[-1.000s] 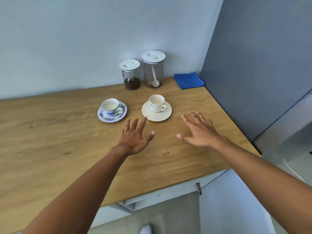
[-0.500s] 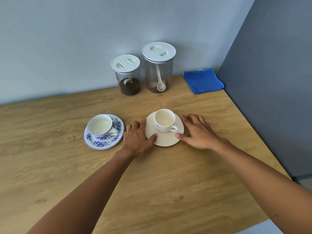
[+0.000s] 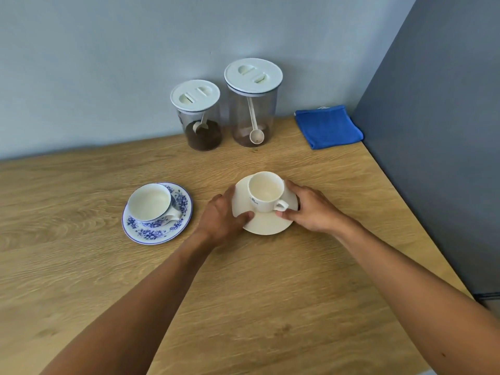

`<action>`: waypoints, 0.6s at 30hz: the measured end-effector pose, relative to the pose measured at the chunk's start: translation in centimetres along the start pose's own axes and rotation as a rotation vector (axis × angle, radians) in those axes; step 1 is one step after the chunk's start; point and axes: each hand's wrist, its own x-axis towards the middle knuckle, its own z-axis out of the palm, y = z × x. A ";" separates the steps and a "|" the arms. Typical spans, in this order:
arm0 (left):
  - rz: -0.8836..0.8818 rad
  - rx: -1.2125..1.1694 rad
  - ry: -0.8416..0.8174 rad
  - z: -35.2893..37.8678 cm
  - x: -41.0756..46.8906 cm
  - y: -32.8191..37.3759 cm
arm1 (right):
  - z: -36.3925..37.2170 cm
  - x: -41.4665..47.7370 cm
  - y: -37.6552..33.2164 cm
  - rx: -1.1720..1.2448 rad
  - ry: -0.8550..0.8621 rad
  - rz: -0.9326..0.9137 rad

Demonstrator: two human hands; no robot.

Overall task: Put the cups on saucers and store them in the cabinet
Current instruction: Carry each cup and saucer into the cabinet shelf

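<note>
A plain white cup [image 3: 266, 191] stands on a white saucer [image 3: 266, 224] in the middle of the wooden counter [image 3: 81, 266]. My left hand [image 3: 220, 216] grips the saucer's left rim, thumb on top. At the right rim my right hand [image 3: 311, 208] does the same, its thumb just below the cup's handle. To the left, a blue-patterned cup [image 3: 151, 203] rests on a matching floral saucer [image 3: 151, 232], untouched.
Two clear jars with white lids stand against the back wall: a short one [image 3: 198, 117] with dark grounds and a taller one [image 3: 253, 102] with a scoop. A folded blue cloth [image 3: 327, 127] lies at the back right. A grey panel [image 3: 433, 131] bounds the counter's right side.
Both hands reached forward from above the bare counter and closed on the white saucer's two sides. The view moved in closer to the cups.
</note>
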 end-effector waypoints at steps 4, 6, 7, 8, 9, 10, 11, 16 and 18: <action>-0.002 -0.159 -0.003 -0.4 0.0 0.1 | -0.4 -0.3 -0.1 0.143 0.005 -0.024; -0.007 -0.247 -0.014 -0.7 -0.2 0.1 | -0.6 -0.6 0.0 0.228 0.020 -0.022; -0.012 -0.289 -0.021 -0.8 -0.3 0.1 | -0.7 -0.8 0.0 0.264 0.032 -0.013; -0.012 -0.328 -0.025 -1.0 -0.6 0.2 | -0.7 -1.0 0.0 0.299 0.042 -0.005; -0.009 -0.365 -0.029 -1.1 -0.9 0.3 | -0.7 -1.3 0.0 0.341 0.052 -0.003; -0.001 -0.402 -0.029 -1.2 -1.3 0.5 | -0.6 -1.6 0.0 0.387 0.056 -0.001; 0.008 -0.437 -0.028 -1.3 -1.8 0.7 | -0.5 -2.2 -0.1 0.434 0.053 0.001; 0.051 -0.581 -0.028 -1.6 -5.4 1.8 | -0.6 -6.3 -0.9 0.605 0.062 0.023; 0.055 -0.631 -0.035 -1.4 -7.3 2.1 | -0.5 -8.4 -1.3 0.638 0.072 0.025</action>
